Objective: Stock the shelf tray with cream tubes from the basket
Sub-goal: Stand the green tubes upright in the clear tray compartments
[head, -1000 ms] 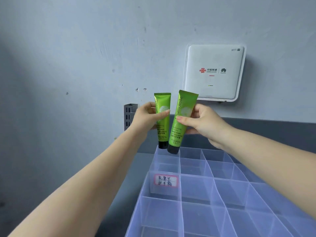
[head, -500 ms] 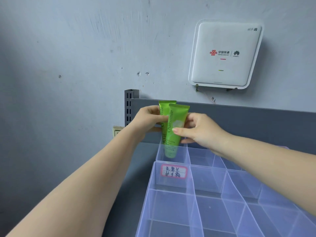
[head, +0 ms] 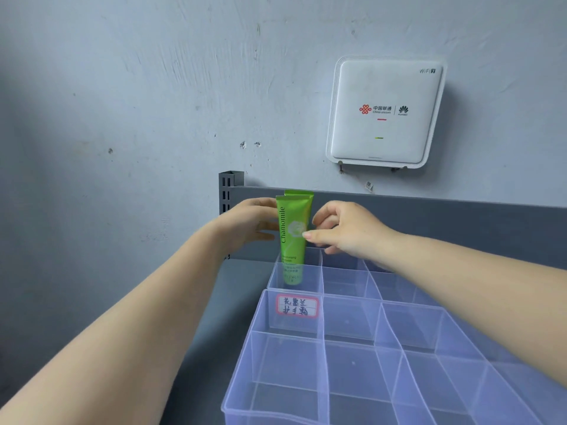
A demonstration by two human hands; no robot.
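We see two green cream tubes standing in the far-left cell of a clear tray, a hand at each side

The front tube [head: 294,237] is bright green with "Chamomile" running up its side and a pale flower mark; it stands upright, crimped end up, with its lower part showing through the clear wall of the divided tray [head: 352,335] at centre frame. Behind it we count a second green tube [head: 302,193], only its top edge showing. Our left hand [head: 254,223] lies against the tubes' left side, fingers fairly straight; whether it grips we cannot tell. Our right hand [head: 343,230] has loosely curled fingers, thumb tip touching the front tube's right edge. One red-bordered handwritten label [head: 297,305] sits on a nearer cell, and one white WiFi router [head: 385,113] hangs at upper right
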